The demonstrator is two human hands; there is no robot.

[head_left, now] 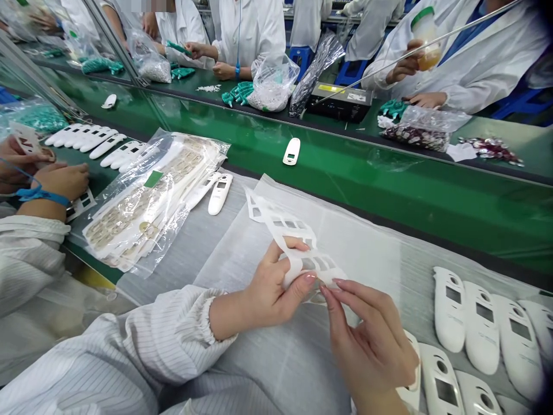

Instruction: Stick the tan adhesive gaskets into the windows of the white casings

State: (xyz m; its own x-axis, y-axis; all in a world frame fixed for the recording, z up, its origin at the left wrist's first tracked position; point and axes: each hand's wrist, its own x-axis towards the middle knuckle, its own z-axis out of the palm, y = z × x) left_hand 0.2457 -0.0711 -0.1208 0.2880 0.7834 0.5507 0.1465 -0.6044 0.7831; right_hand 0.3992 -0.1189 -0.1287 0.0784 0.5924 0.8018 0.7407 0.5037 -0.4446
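Note:
A white sheet of die-cut stickers [289, 222] with rows of window-shaped openings is bent up between my hands. My left hand [270, 288] grips it, thumb in front and fingers curled around its edge. At the sheet's lower end, the thumb and index finger of my right hand [371, 334] pinch its edge; whether a single sticker is between them is too small to tell. Beneath my hands lies a translucent white sheet [367, 245] on the bench. Several white plastic housings [484, 323] with display windows lie at the right, some partly covered by my right hand.
Left of me is a clear bag of sticker sheets [151, 202], with a white housing [220, 194] beside it. A green conveyor belt [389, 173] runs across, carrying another housing [291, 151]. A co-worker's hands [56, 178] hold a sheet at far left; other people sit opposite.

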